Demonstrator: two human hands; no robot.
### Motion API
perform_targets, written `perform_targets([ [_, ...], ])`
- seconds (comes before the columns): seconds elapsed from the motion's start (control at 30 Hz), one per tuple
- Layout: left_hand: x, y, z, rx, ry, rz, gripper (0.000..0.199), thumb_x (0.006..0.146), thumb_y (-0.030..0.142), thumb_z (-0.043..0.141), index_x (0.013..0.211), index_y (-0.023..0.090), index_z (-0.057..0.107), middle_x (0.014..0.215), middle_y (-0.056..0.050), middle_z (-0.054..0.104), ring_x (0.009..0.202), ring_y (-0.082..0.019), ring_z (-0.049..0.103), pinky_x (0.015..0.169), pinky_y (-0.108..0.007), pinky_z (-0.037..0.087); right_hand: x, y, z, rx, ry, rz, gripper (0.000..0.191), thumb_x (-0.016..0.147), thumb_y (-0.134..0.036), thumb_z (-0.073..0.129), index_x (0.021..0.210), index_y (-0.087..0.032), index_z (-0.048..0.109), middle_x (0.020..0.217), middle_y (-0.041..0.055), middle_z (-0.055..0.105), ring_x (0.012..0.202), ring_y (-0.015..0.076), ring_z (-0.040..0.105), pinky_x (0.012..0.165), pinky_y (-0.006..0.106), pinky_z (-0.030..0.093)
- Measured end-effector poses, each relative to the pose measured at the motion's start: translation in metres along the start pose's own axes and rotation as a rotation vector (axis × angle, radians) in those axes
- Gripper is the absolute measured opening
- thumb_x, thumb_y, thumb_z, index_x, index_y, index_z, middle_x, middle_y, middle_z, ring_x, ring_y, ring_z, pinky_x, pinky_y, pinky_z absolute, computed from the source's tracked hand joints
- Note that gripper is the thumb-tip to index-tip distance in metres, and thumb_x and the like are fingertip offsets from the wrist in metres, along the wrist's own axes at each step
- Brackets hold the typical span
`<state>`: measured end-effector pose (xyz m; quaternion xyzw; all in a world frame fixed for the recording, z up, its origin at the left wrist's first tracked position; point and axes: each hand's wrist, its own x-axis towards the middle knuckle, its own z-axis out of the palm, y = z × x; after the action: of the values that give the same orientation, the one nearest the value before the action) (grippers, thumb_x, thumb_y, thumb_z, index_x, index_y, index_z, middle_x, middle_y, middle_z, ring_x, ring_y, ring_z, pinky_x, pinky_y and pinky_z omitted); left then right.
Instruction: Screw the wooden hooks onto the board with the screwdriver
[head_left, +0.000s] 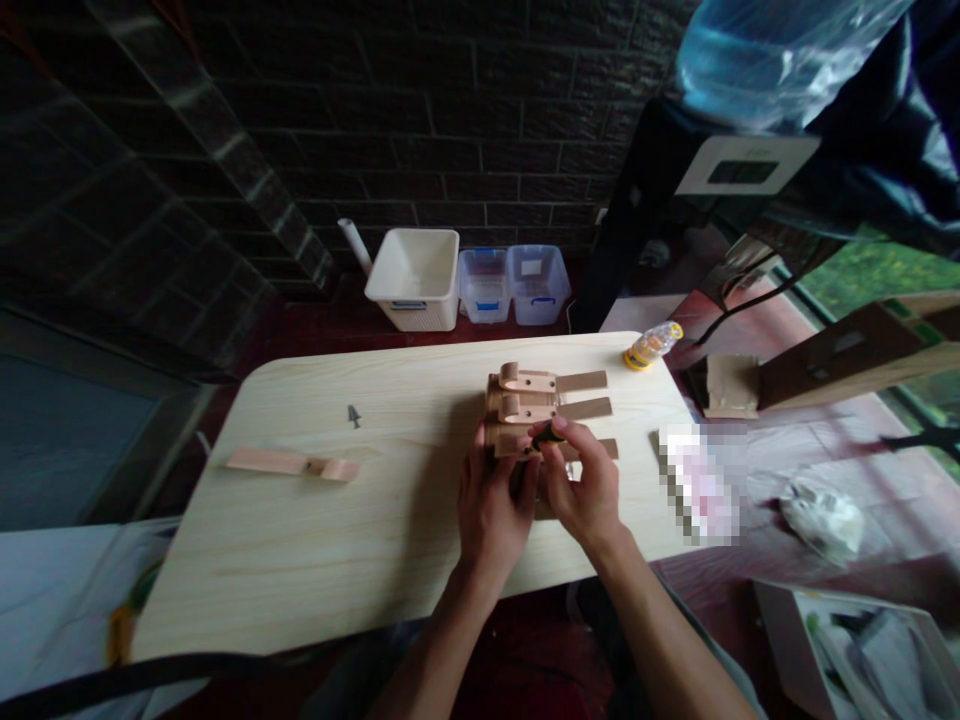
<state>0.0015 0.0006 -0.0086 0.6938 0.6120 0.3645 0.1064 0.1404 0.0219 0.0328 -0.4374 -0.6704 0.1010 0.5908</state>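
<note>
A wooden piece with several curved strips (529, 407) stands on the light wooden table (300, 560), right of its middle. My left hand (495, 505) is wrapped round the near left side of this wooden piece. In my right hand (585, 480) is a black and yellow screwdriver (546, 436), pinched between the fingers over the nearest strip. Its tip is too small to make out. A loose wooden strip with a curled end (289, 464) lies at the left of the table, and a few small screws (354, 415) lie beyond it.
A clear bottle with yellow parts (652, 345) is at the table's far right corner. A blurred flat item (697, 480) lies near the right edge. Behind the table are a white bin (414, 280) and two clear boxes (486, 287). An open box (862, 650) is at lower right.
</note>
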Motion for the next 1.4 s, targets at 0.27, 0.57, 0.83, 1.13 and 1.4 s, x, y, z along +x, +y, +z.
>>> perform_targets([
  [0.27,0.0,0.001,-0.0004,-0.009,-0.032,-0.042,0.042,0.109,0.037,0.069,0.15,0.032,0.073,0.171,-0.016,0.054,0.151,-0.042,0.059,0.118,-0.061,0.059,0.0021,-0.0045,0.0005,0.01,-0.004,-0.009,0.051,0.107,-0.01,0.06,0.154,-0.031,0.06,0.128,0.0105,0.083,0.116,0.0249,0.084,0.097,0.043,0.074],
  [0.57,0.0008,0.001,-0.0018,0.008,-0.048,-0.025,0.041,0.111,0.039,0.067,0.151,0.032,0.072,0.171,-0.016,0.053,0.149,-0.04,0.06,0.117,-0.058,0.06,0.0047,-0.004,-0.0014,-0.017,-0.042,-0.006,0.047,0.107,-0.013,0.064,0.15,-0.032,0.063,0.119,0.0076,0.083,0.105,0.0227,0.082,0.088,0.038,0.074],
  [0.83,-0.0002,-0.0007,0.0002,0.017,-0.035,-0.017,0.045,0.11,0.04,0.067,0.155,0.031,0.068,0.169,-0.016,0.055,0.149,-0.04,0.06,0.117,-0.058,0.06,0.0052,-0.0052,0.001,-0.007,-0.037,-0.012,0.048,0.107,-0.014,0.064,0.152,-0.032,0.059,0.118,0.0079,0.082,0.104,0.024,0.083,0.086,0.039,0.074],
  [1.13,-0.0008,-0.0022,0.0009,-0.002,-0.03,-0.024,0.04,0.11,0.039,0.067,0.149,0.032,0.072,0.17,-0.014,0.054,0.15,-0.038,0.059,0.119,-0.057,0.059,0.001,-0.0042,0.0026,0.013,-0.033,-0.004,0.052,0.107,-0.015,0.064,0.156,-0.031,0.056,0.121,0.0103,0.083,0.109,0.0254,0.085,0.089,0.041,0.075],
  [1.4,0.0007,0.0006,-0.0024,-0.002,-0.034,-0.012,0.04,0.11,0.037,0.068,0.149,0.032,0.073,0.171,-0.016,0.054,0.15,-0.041,0.059,0.118,-0.059,0.058,-0.001,0.0024,-0.0001,-0.012,-0.03,0.042,0.042,0.107,-0.023,0.07,0.147,-0.03,0.061,0.118,0.0088,0.086,0.104,0.0253,0.087,0.086,0.038,0.075],
])
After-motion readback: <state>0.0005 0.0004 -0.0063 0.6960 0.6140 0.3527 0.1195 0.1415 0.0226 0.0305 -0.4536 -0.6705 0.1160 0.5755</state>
